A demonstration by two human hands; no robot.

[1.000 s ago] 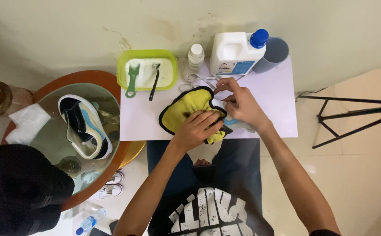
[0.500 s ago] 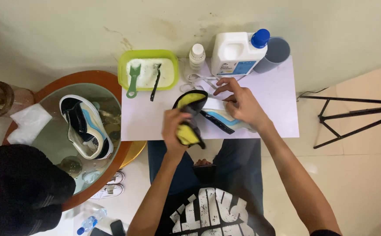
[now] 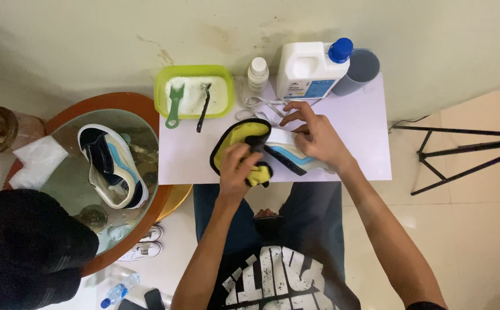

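One sneaker (image 3: 111,166) is parked on the round glass table (image 3: 146,115), and two brushes sit in one green tub (image 3: 164,95). Mid-mat, a yellow cloth (image 3: 234,140) is gripped tight by the left hand (image 3: 239,167), pressed against a second sneaker (image 3: 290,154) that's pinned by the right hand (image 3: 317,138), fingers curled over it. Two bottles are lined up behind: one small bottle (image 3: 257,73), one white jug (image 3: 310,70).

1. The right hand (image 3: 318,138) covers the middle of the sneaker (image 3: 296,155) on the table (image 3: 365,132); its toe end lies under the yellow cloth (image 3: 235,140).
2. The left hand (image 3: 239,168) bunches the cloth, so its fingers are mostly hidden.
3. The black bundle (image 3: 29,247) is cut off by the left edge.
4. The small bottle (image 3: 118,291) and dark object (image 3: 153,298) at the bottom edge are too small to identify.
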